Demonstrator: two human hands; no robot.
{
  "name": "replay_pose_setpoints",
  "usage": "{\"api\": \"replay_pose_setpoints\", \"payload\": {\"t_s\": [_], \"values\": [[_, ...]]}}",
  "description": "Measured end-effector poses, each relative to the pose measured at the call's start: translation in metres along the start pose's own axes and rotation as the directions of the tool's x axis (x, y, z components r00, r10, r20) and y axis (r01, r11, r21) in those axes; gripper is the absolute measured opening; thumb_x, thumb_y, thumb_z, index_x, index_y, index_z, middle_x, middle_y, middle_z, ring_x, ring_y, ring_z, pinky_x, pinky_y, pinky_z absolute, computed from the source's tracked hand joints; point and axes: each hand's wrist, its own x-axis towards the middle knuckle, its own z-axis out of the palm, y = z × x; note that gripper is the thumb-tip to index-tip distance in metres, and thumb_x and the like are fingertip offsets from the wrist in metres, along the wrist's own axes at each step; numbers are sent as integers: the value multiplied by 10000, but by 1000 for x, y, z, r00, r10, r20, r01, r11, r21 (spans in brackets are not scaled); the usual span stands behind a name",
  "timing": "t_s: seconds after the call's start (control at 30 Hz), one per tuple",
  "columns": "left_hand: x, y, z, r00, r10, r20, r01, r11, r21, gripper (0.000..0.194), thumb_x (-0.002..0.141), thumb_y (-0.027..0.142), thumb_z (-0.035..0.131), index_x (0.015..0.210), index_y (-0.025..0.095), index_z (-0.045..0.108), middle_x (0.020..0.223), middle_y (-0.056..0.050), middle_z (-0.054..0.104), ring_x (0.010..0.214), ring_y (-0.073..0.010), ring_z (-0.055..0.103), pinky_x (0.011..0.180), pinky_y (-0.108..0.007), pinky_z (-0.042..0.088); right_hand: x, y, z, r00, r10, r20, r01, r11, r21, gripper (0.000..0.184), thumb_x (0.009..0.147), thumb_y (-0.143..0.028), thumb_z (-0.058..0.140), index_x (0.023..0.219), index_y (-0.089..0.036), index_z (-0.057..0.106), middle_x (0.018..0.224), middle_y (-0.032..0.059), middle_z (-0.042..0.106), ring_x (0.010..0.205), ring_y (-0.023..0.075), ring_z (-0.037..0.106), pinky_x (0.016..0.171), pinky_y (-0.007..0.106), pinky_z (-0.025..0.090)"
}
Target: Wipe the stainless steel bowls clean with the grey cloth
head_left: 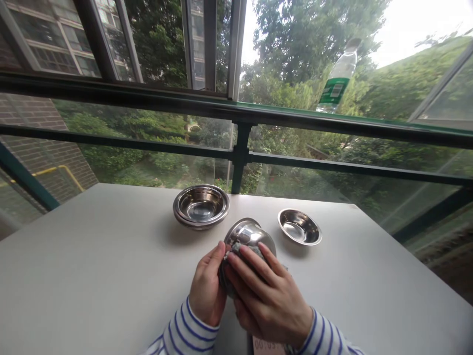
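Observation:
Between my hands, tilted above the table, is a shiny metal bowl [248, 230]. My left hand [209, 278] grips its near left rim, the thumb on top. A grey cloth [254, 250] lies bunched against the bowl's outer side under my right hand [268, 291], whose fingers press it to the metal. Part of the bowl and most of the cloth are hidden by my fingers. Beyond the hands to the left sits a stack of metal bowls [178, 213]. To the right a single small metal bowl [317, 239] stands upright.
The white table [111, 266] ends at a dark green railing [240, 158] with glass behind it. A plastic bottle with a green label [334, 88] stands at the railing. A device with a digit display [268, 345] lies partly under my right wrist.

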Motion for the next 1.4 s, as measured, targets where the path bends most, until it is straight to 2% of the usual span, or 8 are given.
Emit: {"api": "replay_pose_setpoints", "payload": {"t_s": [0.17, 0.37, 0.57, 0.73, 1.0, 1.07, 1.27, 1.4], "values": [[-1, -3, 1, 1000, 14, -21, -14, 1000, 12, 188, 719, 249, 649, 814, 92, 691, 699, -74, 699, 595, -152, 643, 540, -213, 517, 9, 13, -6, 970, 224, 97, -224, 974, -11, 441, 825, -294, 407, 1208, -103, 519, 1264, 105, 503, 1212, 284, 382, 1033, 490, 276], [-1, -3, 0, 998, 29, 52, -30, 999, 13, 180, 737, 250, 633, 832, 109, 692, 733, -70, 697, 601, -133, 631, 517, -190, 500, 8, 11, -6, 994, 22, 103, -28, 998, 60, 469, 799, -285, 401, 1212, -93, 513, 1270, 73, 503, 1233, 282, 345, 1059, 462, 248], [-2, -3, -1, 999, 25, 31, -26, 999, 39, 141, 710, 249, 661, 742, 114, 688, 634, -31, 679, 472, -87, 583, 436, -156, 467, 13, 22, -4, 934, 317, 167, -333, 939, 80, 414, 828, -225, 378, 1199, -106, 518, 1235, 100, 521, 1162, 260, 415, 1016, 471, 314], [2, -3, -6, 997, 49, 61, -53, 997, 54, 174, 718, 238, 651, 843, 123, 691, 723, -49, 692, 554, -103, 609, 513, -179, 493, 10, 9, 0, 991, 102, 89, -113, 986, 121, 453, 797, -289, 437, 1201, -101, 519, 1257, 81, 510, 1216, 291, 347, 1056, 483, 236], [0, 4, -1, 998, 48, -40, -46, 998, 52, 153, 659, 233, 698, 704, 88, 683, 595, -39, 674, 475, -102, 589, 454, -174, 482, 17, 40, 7, 863, 482, 148, -504, 810, 299, 380, 870, -189, 299, 1152, -120, 543, 1180, 95, 552, 1112, 207, 450, 965, 395, 399], [0, 5, -2, 998, 53, -40, -51, 997, 56, 148, 666, 225, 690, 722, 88, 687, 619, -51, 686, 500, -118, 606, 461, -181, 482, 17, 33, 10, 886, 445, 132, -464, 843, 272, 384, 859, -203, 326, 1172, -116, 532, 1198, 94, 542, 1138, 231, 425, 987, 434, 368], [3, 1, -6, 997, 81, 15, -82, 995, 51, 185, 706, 244, 654, 828, 112, 698, 801, -86, 711, 734, -181, 655, 675, -246, 510, 14, 5, 7, 990, 74, 117, -91, 985, 146, 437, 818, -272, 421, 1201, -84, 512, 1244, 89, 521, 1212, 289, 346, 1058, 488, 237], [4, 2, -7, 998, 55, 21, -56, 998, 37, 160, 719, 231, 647, 809, 108, 694, 690, -49, 693, 605, -127, 631, 590, -200, 503, 19, 17, 2, 981, 147, 126, -169, 969, 183, 406, 827, -270, 420, 1186, -110, 526, 1229, 83, 528, 1183, 270, 384, 1053, 469, 252]]}}
